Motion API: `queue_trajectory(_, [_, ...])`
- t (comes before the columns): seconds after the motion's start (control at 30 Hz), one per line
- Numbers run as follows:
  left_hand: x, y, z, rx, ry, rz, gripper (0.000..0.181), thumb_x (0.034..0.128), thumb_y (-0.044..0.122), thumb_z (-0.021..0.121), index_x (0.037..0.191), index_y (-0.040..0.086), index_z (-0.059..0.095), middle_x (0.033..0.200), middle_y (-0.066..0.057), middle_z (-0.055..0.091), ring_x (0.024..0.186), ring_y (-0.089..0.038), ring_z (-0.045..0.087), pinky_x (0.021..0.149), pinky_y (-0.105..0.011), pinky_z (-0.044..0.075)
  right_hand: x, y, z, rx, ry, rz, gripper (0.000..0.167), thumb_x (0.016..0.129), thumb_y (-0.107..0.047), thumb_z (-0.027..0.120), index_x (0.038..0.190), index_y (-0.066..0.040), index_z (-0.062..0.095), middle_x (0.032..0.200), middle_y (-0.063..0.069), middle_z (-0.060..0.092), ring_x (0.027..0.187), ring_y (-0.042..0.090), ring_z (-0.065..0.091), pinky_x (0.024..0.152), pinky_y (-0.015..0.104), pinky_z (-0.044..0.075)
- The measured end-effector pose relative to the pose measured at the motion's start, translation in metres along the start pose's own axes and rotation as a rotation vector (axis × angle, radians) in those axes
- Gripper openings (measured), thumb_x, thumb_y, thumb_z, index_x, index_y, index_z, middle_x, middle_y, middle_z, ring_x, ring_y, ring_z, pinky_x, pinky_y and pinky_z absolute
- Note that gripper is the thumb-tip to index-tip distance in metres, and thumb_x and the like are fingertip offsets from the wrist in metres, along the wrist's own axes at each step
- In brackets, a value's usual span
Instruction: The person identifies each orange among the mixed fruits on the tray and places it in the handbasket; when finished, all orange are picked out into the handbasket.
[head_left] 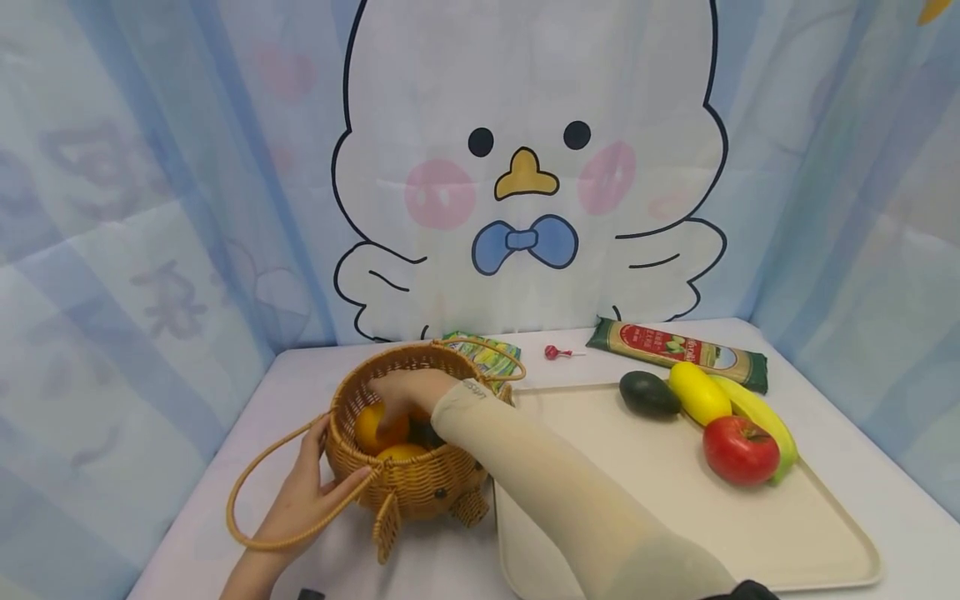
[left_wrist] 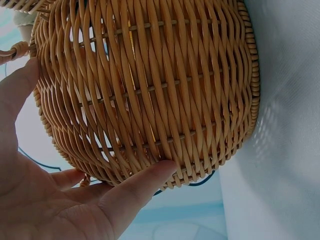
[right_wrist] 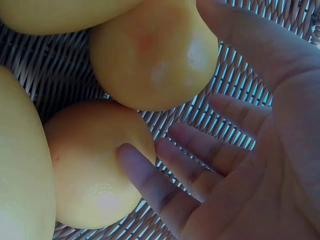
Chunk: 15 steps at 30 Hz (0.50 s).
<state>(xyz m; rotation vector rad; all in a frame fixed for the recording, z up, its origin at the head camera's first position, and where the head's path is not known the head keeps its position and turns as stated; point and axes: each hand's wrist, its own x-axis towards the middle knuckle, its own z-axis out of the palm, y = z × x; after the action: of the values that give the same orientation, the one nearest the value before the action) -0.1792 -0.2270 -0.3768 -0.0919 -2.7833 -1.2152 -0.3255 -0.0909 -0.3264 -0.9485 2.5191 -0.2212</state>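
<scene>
A wicker basket (head_left: 408, 487) with loop handles and an animal face stands left of centre, with oranges (head_left: 371, 429), a yellow fruit (head_left: 402, 452) and something dark inside. My left hand (head_left: 296, 496) rests against its left side. In the left wrist view its spread, mostly straight fingers (left_wrist: 145, 182) press the woven wall, the thumb beside a handle joint. My right hand (head_left: 408, 396) reaches down into the basket. The right wrist view shows that hand (right_wrist: 235, 170) with fingers extended beside two round oranges (right_wrist: 100, 165), one fingertip over the lower orange and the thumb by the upper.
To the right lies a cream tray (head_left: 600, 467) holding a dark green avocado (head_left: 648, 394), a lemon (head_left: 699, 393), a banana (head_left: 780, 442) and a red apple (head_left: 741, 450). Behind are a spaghetti packet (head_left: 675, 350), a lollipop (head_left: 555, 352) and a green bag (head_left: 491, 358). Printed curtains surround the table.
</scene>
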Motion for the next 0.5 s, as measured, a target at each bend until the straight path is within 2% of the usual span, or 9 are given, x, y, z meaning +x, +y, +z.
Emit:
queue_trajectory(0.27, [-0.0007, 0.0012, 0.0, 0.003, -0.006, -0.009, 0.089, 0.0893, 0.047, 0.059, 0.15, 0.016, 0.002, 0.157, -0.024, 0.007, 0.141, -0.047, 0.017, 0.096, -0.053, 0.048, 0.0025, 0.004, -0.0002, -0.006, 0.002, -0.035, 0.065, 0.086, -0.032, 0.067, 0.144, -0.021, 0.038, 0.147, -0.003, 0.043, 0.138, 0.016, 0.038, 0.115, 0.032, 0.033])
queue_trajectory(0.5, [-0.0013, 0.001, 0.0001, 0.009, -0.002, -0.002, 0.088, 0.0898, 0.046, 0.059, 0.15, 0.016, 0.002, 0.156, -0.025, 0.008, 0.141, -0.048, 0.018, 0.096, -0.053, 0.048, 0.0015, 0.0063, -0.0051, -0.001, 0.006, -0.101, 0.06, 0.088, -0.033, 0.065, 0.141, -0.017, 0.043, 0.144, -0.001, 0.047, 0.135, 0.015, 0.042, 0.113, 0.03, 0.036])
